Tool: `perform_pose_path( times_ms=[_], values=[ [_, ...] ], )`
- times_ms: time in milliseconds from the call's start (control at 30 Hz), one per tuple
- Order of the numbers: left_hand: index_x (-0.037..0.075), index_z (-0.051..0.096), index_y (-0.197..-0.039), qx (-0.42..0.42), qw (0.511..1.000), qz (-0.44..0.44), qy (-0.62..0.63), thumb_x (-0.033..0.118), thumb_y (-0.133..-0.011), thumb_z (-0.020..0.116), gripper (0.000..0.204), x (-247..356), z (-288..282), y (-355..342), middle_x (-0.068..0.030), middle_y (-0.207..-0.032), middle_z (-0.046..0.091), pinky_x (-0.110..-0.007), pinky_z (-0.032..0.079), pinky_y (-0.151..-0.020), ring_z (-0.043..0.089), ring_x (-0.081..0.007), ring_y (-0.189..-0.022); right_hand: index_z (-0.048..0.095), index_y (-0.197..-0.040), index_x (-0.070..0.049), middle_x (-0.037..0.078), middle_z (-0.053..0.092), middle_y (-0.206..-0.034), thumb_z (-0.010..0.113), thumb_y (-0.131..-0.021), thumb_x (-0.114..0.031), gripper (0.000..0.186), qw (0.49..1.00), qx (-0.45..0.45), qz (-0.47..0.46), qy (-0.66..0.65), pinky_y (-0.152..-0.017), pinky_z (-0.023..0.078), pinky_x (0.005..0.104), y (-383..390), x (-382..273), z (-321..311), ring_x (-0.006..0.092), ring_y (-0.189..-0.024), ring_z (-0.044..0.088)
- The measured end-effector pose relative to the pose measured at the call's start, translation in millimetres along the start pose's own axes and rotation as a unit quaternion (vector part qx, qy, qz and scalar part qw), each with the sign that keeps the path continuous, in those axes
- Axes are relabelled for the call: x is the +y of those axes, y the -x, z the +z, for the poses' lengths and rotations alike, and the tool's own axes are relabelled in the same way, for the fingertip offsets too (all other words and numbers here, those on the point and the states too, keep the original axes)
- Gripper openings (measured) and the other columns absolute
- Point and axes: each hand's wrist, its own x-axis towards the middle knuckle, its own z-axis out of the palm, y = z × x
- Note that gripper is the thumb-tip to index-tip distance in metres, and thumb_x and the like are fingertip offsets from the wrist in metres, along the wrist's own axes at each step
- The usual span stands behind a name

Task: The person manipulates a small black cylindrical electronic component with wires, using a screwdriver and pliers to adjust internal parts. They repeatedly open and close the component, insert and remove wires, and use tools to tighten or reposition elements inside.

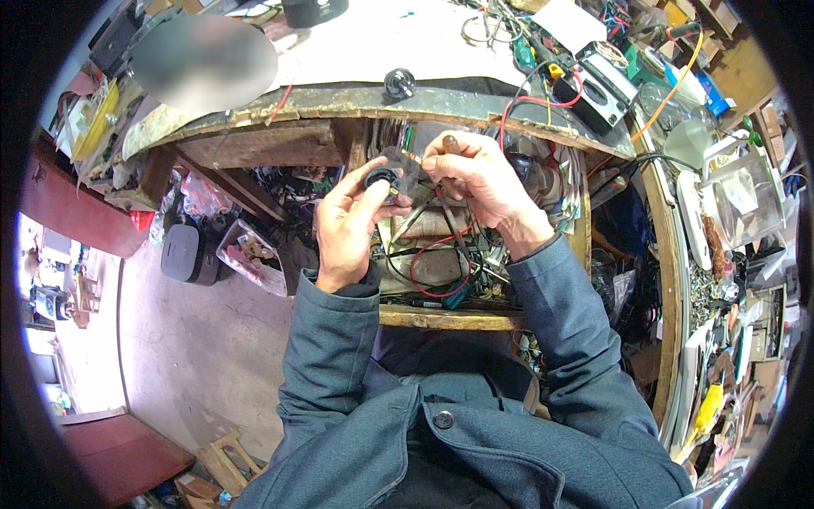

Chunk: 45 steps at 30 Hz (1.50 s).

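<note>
Black round part point(386, 180) rests in the left hand point(346, 222), thumb pressed on it and fingers curled beneath, while the right hand point(490, 185) has its fingers closed around a brown-handled tool point(451, 147) just beside it. Work looks under way and unfinished, with the part not yet set down on the bench point(449, 42); finer progress is too small to tell.
</note>
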Motion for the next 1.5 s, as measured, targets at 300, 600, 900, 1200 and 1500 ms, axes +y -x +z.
perform_pose_path(
  times_ms=[300,600,900,1200,1500],
  values=[
    [-0.009,0.054,-0.135,-0.009,1.000,0.001,-0.006,0.004,-0.100,0.057,0.038,0,1,0,-0.0158,-0.109,0.071,-0.036,0.063,-0.081,0.073,-0.0233,-0.091,0.071,-0.088,-0.004,0.000,0.071,-0.082,0.070,-0.085,-0.011,0.007,0.990,-0.073,-0.016,0.121,-0.055,0.037,0.0197,-2,13,6,0.0028,-0.065,0.053],
    [-0.010,0.054,-0.136,-0.016,1.000,0.004,-0.002,0.002,-0.100,0.055,0.037,-1,-1,0,-0.0166,-0.111,0.070,-0.039,0.063,-0.085,0.072,-0.0248,-0.096,0.069,-0.086,0.000,0.003,0.071,-0.088,0.069,-0.086,-0.005,0.004,0.997,-0.072,-0.001,0.030,-0.074,0.049,0.0251,-4,19,8,0.0088,-0.078,0.062],
    [-0.010,0.054,-0.136,0.000,1.000,0.017,-0.013,0.000,-0.098,0.059,0.040,0,1,0,-0.0153,-0.112,0.070,-0.036,0.064,-0.083,0.072,-0.0233,-0.094,0.070,-0.087,-0.002,0.001,0.070,-0.084,0.070,-0.088,-0.008,0.006,0.990,-0.055,-0.051,0.116,-0.071,0.047,0.0236,-3,17,11,0.0061,-0.076,0.060],
    [-0.009,0.054,-0.136,-0.004,0.998,0.039,-0.057,-0.003,-0.093,0.066,0.045,0,2,1,-0.0148,-0.111,0.070,-0.033,0.063,-0.081,0.072,-0.0203,-0.091,0.070,-0.088,-0.003,0.000,0.070,-0.083,0.069,-0.089,-0.008,0.006,0.995,-0.062,-0.018,0.079,-0.066,0.044,0.0219,-1,12,13,0.0057,-0.073,0.058],
    [-0.009,0.055,-0.136,0.005,0.997,0.040,-0.063,-0.004,-0.092,0.068,0.046,1,3,1,-0.0151,-0.108,0.071,-0.031,0.062,-0.080,0.072,-0.0199,-0.088,0.070,-0.090,-0.001,0.004,0.072,-0.084,0.068,-0.089,-0.007,0.007,0.997,-0.063,-0.020,0.041,-0.075,0.052,0.0256,-7,25,7,0.0109,-0.078,0.065]
  ],
)
